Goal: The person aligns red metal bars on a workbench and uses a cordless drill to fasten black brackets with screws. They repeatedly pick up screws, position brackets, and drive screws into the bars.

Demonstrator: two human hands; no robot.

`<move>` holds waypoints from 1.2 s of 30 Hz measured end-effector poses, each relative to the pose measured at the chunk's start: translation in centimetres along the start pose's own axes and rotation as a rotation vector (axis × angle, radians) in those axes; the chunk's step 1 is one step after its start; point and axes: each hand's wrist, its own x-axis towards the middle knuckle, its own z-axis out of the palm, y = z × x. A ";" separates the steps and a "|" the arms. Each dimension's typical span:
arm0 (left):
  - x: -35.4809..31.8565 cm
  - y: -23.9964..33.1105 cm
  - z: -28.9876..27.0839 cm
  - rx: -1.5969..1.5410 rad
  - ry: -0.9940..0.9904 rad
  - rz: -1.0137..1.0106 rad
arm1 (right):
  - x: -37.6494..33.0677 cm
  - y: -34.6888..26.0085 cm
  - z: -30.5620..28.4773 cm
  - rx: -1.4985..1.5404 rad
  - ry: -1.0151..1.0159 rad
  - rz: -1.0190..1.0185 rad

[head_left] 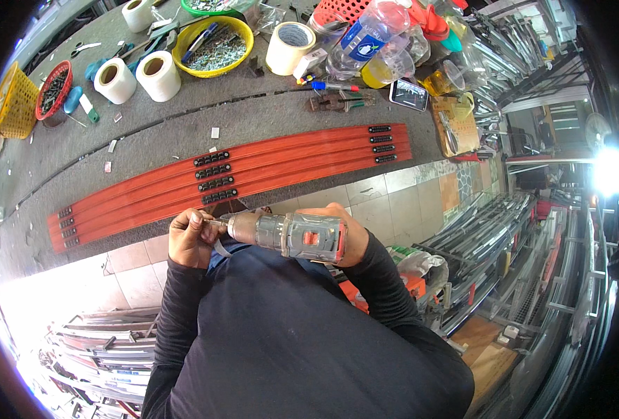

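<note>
Left hand (192, 239) pinched a small metal piece at the chuck tip of the cordless drill (288, 236), just left of it. The drill lay sideways against the person's chest, below the orange rails (253, 171) on the grey surface (149, 136). Right hand (351, 234) was wrapped around the drill's body. Drill looked heavy, rigid; best held by the body, off the chuck.

We're seeing someone wearing a dark, near-black long-sleeved top, snug on the forearms with the cuffs ending right at the wrists. Both the left hand (192, 239) and right hand (348, 234) are going bare, no gloves, watch or rings showing
</note>
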 end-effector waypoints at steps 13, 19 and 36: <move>0.0 -0.4 3.6 -0.255 0.490 -0.345 | 0.6 0.7 1.9 -0.042 0.019 0.096; -1.2 0.1 3.0 -0.119 0.443 -0.324 | 0.6 0.7 1.7 -0.026 -0.026 0.168; 0.5 -3.1 -3.5 0.372 0.479 -0.408 | 4.8 -2.1 2.3 -0.173 0.070 -0.064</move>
